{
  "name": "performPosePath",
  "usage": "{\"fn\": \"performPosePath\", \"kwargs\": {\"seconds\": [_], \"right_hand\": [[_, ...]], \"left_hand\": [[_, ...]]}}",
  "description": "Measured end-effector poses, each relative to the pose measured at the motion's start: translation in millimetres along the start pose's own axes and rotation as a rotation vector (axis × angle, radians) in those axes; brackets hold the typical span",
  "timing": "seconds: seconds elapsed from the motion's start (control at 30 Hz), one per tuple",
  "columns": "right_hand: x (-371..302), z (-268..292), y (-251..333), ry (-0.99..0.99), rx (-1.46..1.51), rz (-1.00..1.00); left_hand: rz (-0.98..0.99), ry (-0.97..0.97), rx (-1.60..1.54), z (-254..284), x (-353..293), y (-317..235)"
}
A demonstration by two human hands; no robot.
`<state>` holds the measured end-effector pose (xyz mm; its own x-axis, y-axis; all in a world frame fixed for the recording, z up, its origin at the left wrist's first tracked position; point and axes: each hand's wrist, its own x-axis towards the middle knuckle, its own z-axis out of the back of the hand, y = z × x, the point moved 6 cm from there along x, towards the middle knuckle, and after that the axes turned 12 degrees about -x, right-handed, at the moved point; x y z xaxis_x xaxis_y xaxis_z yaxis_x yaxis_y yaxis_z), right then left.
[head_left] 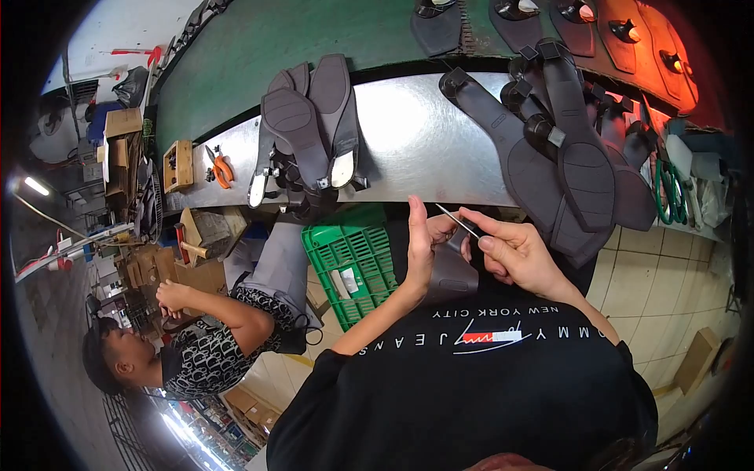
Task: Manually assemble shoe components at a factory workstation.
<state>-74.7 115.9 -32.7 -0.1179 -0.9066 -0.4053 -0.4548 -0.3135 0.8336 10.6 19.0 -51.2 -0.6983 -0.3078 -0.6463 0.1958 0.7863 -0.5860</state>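
Orange-handled pliers (221, 168) lie left of upturned heeled sandals (292, 114) on a steel bench (408, 118); the left hand (424, 245), its grip unclear, is beside a dark sole (454, 272) near the lap, while the right hand (514, 253) pinches a slim pointed tool (452, 215). Seemingly close detail work, it calls for steadiness.

Left forearm (386, 312) angled up and rightward, left hand (423, 250) with thumb raised and fingers bent toward the right hand (518, 250), right thumb pressed toward bent fingers, right forearm (591, 312) slanting up leftward
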Motion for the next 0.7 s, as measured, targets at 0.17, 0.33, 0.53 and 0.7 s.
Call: {"fn": "performPosePath", "kwargs": {"seconds": [0.17,0.33,0.53,0.7], "right_hand": [[2.5,1.7,1.5,-0.018,-0.036,0.015],[4.7,1.2,-6.3,-0.052,-0.085,0.008],[1.1,18.8,-1.2,-0.152,0.125,-0.027],[-8.2,56.5,43.7,-0.367,0.065,0.299]], "left_hand": [[-0.01,0.066,0.061,4.6,5.3,1.5],[0.062,-0.064,-0.064,4.4,-0.7,3.2],[-0.002,0.34,0.032,-3.0,-5.7,-24.5],[-0.714,-0.261,0.792,28.2,-65.9,-182.1]]}}
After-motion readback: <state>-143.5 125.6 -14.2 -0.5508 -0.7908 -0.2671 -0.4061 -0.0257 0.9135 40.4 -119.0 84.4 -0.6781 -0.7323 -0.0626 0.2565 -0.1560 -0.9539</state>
